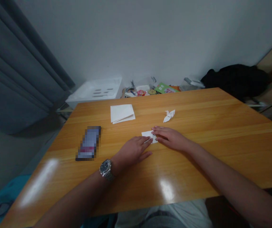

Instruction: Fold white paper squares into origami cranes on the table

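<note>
A small white folded paper (149, 135) lies flat on the wooden table (197, 148). My left hand (132, 151), with a metal watch at the wrist, rests on the table with its fingertips touching the paper's left edge. My right hand (170, 138) lies flat with its fingers pressed on the paper's right part. Both hands have their fingers stretched out. A finished white paper crane (169, 115) sits farther back, just beyond my right hand. A stack of white paper sheets (122, 113) lies at the back, left of centre.
A dark phone (89, 143) lies on the table to the left of my hands. Behind the table stand a white plastic box (95, 90), small colourful clutter (150, 90) and a black garment (236, 79). A grey curtain (14, 79) hangs at the left.
</note>
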`<state>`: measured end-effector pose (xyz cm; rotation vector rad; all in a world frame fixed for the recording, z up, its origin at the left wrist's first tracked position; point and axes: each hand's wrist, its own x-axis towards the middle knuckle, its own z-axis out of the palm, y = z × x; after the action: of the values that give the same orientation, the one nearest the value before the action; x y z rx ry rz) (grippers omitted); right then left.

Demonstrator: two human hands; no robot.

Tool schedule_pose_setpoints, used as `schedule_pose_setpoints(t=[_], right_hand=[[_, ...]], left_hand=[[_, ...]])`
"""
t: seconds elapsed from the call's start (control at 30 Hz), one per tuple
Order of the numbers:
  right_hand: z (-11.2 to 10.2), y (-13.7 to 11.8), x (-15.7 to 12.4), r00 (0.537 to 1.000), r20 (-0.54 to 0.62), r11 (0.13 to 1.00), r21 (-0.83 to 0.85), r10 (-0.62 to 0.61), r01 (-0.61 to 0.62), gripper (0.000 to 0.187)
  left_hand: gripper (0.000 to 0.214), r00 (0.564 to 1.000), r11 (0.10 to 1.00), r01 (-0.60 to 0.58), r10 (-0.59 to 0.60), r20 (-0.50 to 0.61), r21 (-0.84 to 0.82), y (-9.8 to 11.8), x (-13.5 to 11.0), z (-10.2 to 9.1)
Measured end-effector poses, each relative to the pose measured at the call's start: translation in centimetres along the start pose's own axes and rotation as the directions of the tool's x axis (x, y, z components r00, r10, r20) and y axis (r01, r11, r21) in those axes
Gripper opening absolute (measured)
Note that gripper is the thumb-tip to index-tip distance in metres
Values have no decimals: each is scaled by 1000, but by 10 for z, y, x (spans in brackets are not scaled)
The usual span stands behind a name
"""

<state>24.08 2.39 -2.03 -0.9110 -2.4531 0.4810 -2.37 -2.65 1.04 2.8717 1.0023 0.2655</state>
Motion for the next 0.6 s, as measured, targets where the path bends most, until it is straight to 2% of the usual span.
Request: schedule_pose_setpoints(t=[0.27, 0.6], right_hand=[[-4, -4, 1, 1000, -16, 999, 44, 19, -18, 33], [-3, -3, 2, 1000, -9, 1000, 2, 4, -4, 36]], left_hand=[[52, 1000, 1000, 7, -7, -2, 3, 9, 2, -1], [53, 1000, 999, 13, -13, 1, -37, 9, 3, 2]])
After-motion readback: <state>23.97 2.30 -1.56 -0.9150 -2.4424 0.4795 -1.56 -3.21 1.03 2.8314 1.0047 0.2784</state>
